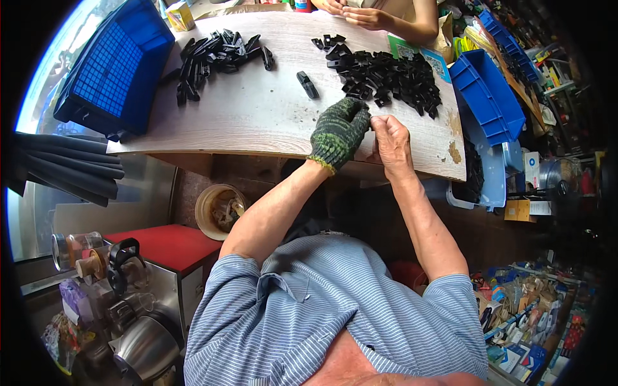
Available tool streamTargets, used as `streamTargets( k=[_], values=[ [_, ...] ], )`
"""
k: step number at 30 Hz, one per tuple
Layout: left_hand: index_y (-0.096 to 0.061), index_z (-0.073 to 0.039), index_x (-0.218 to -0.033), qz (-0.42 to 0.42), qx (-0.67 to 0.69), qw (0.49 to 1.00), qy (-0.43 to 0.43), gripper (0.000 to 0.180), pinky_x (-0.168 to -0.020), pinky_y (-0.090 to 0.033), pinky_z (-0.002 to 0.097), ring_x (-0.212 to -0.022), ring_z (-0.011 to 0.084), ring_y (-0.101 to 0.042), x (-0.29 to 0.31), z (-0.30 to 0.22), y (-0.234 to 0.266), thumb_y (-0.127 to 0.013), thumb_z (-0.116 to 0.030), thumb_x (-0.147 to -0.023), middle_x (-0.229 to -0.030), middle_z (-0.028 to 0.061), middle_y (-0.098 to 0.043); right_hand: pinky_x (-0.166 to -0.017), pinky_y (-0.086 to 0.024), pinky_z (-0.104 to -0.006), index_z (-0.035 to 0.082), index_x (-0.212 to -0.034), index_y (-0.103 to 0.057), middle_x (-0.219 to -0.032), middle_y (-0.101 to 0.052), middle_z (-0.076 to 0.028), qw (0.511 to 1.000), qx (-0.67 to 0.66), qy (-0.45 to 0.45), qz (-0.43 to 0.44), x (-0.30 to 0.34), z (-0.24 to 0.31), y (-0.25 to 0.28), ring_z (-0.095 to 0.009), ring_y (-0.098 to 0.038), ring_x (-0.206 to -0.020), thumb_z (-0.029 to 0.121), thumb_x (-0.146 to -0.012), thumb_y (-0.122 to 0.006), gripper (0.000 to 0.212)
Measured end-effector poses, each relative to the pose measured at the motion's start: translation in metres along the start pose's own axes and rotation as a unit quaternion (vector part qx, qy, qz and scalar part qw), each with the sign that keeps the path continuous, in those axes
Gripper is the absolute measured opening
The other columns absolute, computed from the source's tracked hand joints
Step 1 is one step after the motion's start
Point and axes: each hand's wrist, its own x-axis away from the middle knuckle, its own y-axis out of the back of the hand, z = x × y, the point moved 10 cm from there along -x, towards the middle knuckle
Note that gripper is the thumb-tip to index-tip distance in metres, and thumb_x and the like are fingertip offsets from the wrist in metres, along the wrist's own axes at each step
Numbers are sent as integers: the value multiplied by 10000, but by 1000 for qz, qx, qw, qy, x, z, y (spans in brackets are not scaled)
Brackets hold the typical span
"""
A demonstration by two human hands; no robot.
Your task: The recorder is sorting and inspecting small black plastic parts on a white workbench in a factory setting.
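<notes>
My left hand (338,132), in a green and black knitted glove, is closed over the near edge of the table. Close beside it, my bare right hand (391,143) has its thumb and fingers pinched together. The fingertips of both hands nearly meet; whatever lies between them is too small and hidden to name. A single black plastic part (308,85) rests on the tabletop just beyond the gloved hand. Farther right spreads a pile of small black plastic pieces (386,76). To the far left lies another heap, of longer black parts (215,58).
A blue crate (116,71) stands tilted on the pale table's (257,109) left end. Another blue bin (487,96) is off its right edge. Across the table are another person's hands (354,13). A bucket (221,211) and a red-topped cabinet (168,244) are below left.
</notes>
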Motion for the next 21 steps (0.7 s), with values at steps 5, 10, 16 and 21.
streamTargets(
  k=[5,10,16,21],
  values=[
    [-682,-119,-1063,-150,-439,880,-107,256,-760,-531,444,-881,335,-659,-21,-43,72,-663,-314,-899,-982,120,-699,-368,-466,-286,87,-798,-521,-559,-380,52,991,-50,-107,-63,10,-2,2,-70,-374,-404,343,-996,-542,324],
    [-663,-123,-1054,-59,-493,860,-118,243,-737,-518,474,-898,328,-640,-30,-13,70,-629,-295,-886,-937,132,-683,-365,-504,-319,113,-767,-480,-485,-292,42,984,-87,-126,-85,14,3,4,-88,-368,-394,382,-994,-508,353],
    [-690,-124,-980,-70,-430,882,-180,159,-710,-504,476,-844,338,-637,1,-36,66,-658,-220,-857,-885,120,-685,-371,-507,-324,120,-757,-480,-488,-291,42,982,-104,-130,-92,14,-1,11,-89,-361,-393,365,-983,-512,336],
    [-675,-112,-971,-18,-387,906,-170,144,-706,-500,474,-836,355,-631,2,-34,55,-653,-216,-875,-882,134,-679,-375,-507,-349,110,-758,-483,-500,-295,35,973,-140,-135,-123,15,0,12,-96,-355,-397,328,-978,-504,311]
  ],
)
